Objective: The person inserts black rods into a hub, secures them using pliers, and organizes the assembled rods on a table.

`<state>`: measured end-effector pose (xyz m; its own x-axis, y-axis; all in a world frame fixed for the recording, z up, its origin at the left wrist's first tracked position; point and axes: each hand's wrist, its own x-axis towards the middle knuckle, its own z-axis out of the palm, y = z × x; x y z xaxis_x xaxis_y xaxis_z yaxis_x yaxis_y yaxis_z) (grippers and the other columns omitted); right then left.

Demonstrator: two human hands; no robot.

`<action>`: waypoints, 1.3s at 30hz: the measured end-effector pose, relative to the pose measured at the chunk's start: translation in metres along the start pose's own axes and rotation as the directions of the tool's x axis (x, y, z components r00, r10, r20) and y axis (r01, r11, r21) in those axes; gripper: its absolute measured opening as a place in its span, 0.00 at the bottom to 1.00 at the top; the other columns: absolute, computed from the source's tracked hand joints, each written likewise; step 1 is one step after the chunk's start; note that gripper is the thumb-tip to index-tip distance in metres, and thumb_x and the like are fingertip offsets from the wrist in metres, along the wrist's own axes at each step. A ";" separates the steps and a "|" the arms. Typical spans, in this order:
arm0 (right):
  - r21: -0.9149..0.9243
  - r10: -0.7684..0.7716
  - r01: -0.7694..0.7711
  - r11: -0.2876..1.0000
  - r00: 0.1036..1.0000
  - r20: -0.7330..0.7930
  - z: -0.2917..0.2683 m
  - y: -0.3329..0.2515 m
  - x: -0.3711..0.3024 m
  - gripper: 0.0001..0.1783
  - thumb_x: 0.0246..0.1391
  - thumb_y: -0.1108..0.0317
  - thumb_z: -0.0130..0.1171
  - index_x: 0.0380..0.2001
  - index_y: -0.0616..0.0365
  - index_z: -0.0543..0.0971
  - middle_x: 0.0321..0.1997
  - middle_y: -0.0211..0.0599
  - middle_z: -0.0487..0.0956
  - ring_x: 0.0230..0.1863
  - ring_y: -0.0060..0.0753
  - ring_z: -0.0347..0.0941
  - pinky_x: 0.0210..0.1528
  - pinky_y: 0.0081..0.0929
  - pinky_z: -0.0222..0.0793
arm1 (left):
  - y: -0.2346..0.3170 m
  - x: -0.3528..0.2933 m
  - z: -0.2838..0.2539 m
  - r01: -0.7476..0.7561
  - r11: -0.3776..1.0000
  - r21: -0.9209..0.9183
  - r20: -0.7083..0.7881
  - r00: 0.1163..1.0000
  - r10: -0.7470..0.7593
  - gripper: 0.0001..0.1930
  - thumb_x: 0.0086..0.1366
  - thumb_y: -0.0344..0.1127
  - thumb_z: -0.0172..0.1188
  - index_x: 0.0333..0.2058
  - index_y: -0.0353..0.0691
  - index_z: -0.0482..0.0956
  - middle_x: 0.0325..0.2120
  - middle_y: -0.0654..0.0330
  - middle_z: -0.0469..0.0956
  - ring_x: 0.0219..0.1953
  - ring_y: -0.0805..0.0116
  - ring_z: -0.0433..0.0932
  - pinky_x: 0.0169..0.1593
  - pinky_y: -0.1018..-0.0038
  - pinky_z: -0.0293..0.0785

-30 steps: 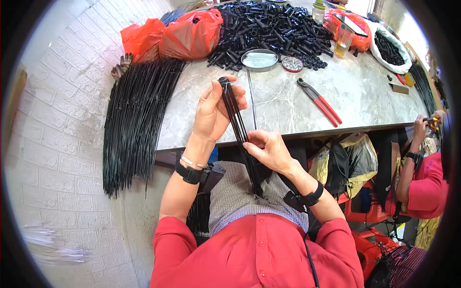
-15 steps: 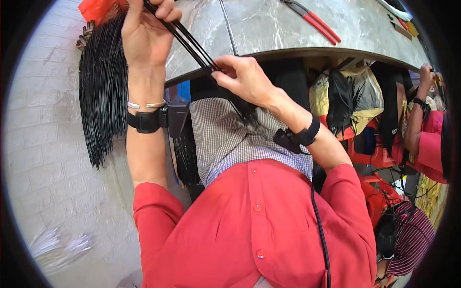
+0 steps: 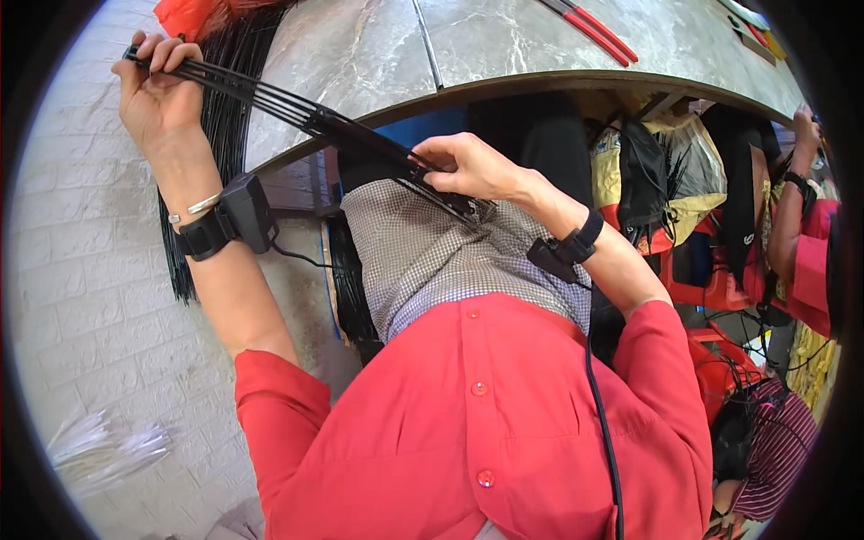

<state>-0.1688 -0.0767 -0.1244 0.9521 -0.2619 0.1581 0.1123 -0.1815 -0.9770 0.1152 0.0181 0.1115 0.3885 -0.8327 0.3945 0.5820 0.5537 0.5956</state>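
A bundle of thin black strands stretches slantwise from the upper left down to my lap. My left hand is raised at the left, its fingers closed round the upper end. Lower along the bundle, my right hand pinches it between thumb and fingers, above my checked trousers. The bundle's lower end lies over my lap, partly hidden by the right hand. Behind the left arm hangs a thick bunch of long black strands at the table's left end.
Red-handled pliers and a thin metal rod lie on the grey marbled table. An orange-red bag is at its left end. White strands lie lower left. Bags, red stools and co-workers are at the right.
My left hand has moved left and outward with the upper end, so the bundle spans farther between my hands. My right hand has shifted slightly down and right.
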 end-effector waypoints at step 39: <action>0.260 0.136 -0.160 0.952 0.985 0.109 -0.013 0.004 0.009 0.21 0.48 0.85 0.53 0.48 0.69 0.72 0.42 0.32 0.77 0.45 0.20 0.72 0.50 0.21 0.70 | -0.015 -0.007 -0.008 -0.102 0.995 -0.003 -0.087 0.991 0.102 0.16 0.70 0.47 0.48 0.45 0.41 0.72 0.40 0.65 0.72 0.29 0.76 0.66 0.32 0.78 0.63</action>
<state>-0.1633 -0.0926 -0.1247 0.9837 -0.1796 0.0075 0.0286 0.1153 -0.9929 0.1096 0.0160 0.0941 0.5065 -0.7688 0.3904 0.5414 0.6360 0.5499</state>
